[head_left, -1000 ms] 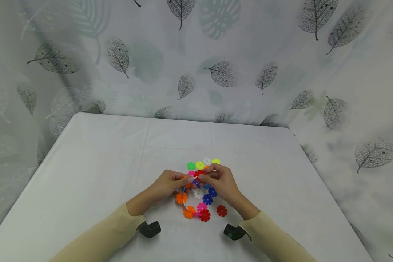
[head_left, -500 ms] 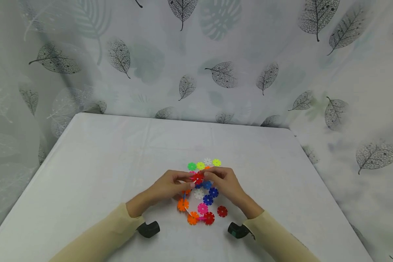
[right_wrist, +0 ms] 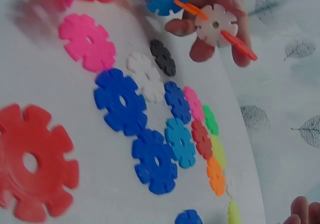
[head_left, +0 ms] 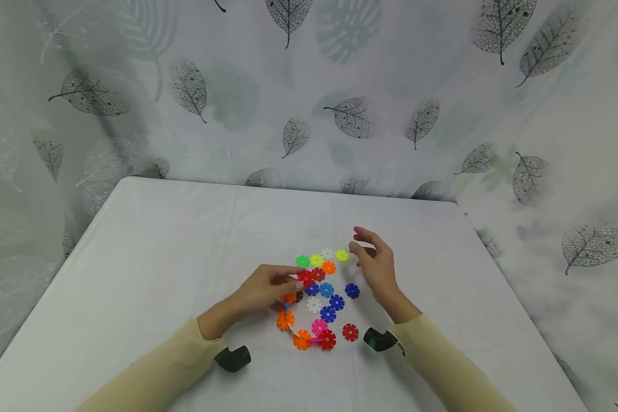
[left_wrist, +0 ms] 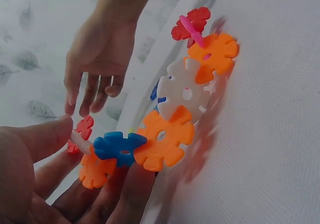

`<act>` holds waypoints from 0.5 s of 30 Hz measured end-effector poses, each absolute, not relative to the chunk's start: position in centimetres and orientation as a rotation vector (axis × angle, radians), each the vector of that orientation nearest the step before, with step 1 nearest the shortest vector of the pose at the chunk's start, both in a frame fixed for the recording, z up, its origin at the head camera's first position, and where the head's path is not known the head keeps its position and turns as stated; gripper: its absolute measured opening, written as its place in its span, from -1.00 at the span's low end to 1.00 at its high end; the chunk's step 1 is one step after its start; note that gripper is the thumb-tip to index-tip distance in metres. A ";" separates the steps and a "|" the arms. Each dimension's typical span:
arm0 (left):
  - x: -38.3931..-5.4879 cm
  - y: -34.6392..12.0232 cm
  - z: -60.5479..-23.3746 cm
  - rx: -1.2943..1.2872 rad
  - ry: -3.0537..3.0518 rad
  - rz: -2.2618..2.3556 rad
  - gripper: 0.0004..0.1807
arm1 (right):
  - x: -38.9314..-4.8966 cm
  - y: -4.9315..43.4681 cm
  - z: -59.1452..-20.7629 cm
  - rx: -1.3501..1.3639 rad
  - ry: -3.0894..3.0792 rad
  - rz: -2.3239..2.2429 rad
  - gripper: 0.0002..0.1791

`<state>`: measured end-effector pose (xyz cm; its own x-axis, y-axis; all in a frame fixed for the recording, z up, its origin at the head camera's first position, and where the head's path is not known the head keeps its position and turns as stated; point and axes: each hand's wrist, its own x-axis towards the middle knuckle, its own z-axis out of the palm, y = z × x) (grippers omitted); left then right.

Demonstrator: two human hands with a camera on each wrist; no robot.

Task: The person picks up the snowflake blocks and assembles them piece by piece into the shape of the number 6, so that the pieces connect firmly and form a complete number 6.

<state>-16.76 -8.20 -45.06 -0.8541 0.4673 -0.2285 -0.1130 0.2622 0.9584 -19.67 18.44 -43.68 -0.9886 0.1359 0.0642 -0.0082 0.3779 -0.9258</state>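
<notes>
My left hand pinches one end of a curved chain of slotted, flower-shaped plastic discs between thumb and fingers. The left wrist view shows a white disc at the thumb, bearing a red disc. From there the chain runs through an orange disc, a blue disc, a larger-looking orange disc and a white disc. Its far end is a red disc joined by a pink one. Holding nothing, my right hand hovers right of the loose discs, fingers loosely bent.
Loose discs lie in a cluster on the white-covered table: a yellow-green disc near the right fingertips, dark blue discs, a black disc and others. A red disc lies apart at the front. A leaf-print curtain hangs behind.
My right hand has let go of the chain's red end and moved right and away from me, uncovering a blue disc. The left hand keeps its hold on the chain.
</notes>
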 end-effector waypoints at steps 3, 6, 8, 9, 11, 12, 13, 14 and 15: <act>-16.8 -8.3 -45.2 0.308 2.051 1.641 -0.44 | -20.3 18.7 -43.7 -0.157 -2.507 1.644 -0.52; -16.9 -8.4 -45.3 0.305 2.025 1.663 -0.44 | -21.0 19.0 -43.9 -0.214 -2.546 1.618 -0.53; -16.9 -8.4 -45.3 0.299 2.005 1.678 -0.43 | -21.3 19.2 -44.1 -0.258 -2.592 1.597 -0.54; -16.9 -8.5 -45.3 0.297 1.997 1.684 -0.43 | -21.4 19.3 -44.2 -0.277 -2.620 1.582 -0.54; -16.9 -8.5 -45.3 0.288 1.985 1.691 -0.43 | -21.7 19.5 -44.4 -0.317 -2.685 1.545 -0.55; -16.9 -8.6 -45.3 0.285 1.983 1.692 -0.43 | -21.8 19.7 -44.6 -0.333 -2.716 1.525 -0.55; -16.9 -8.6 -45.4 0.282 1.982 1.694 -0.43 | -21.9 19.8 -44.7 -0.345 -2.753 1.499 -0.55; -16.9 -8.6 -45.3 0.278 1.980 1.696 -0.44 | -21.9 19.9 -44.8 -0.356 -2.786 1.475 -0.55; -16.9 -8.6 -45.4 0.279 1.984 1.695 -0.44 | -22.0 20.0 -44.9 -0.358 -2.818 1.449 -0.56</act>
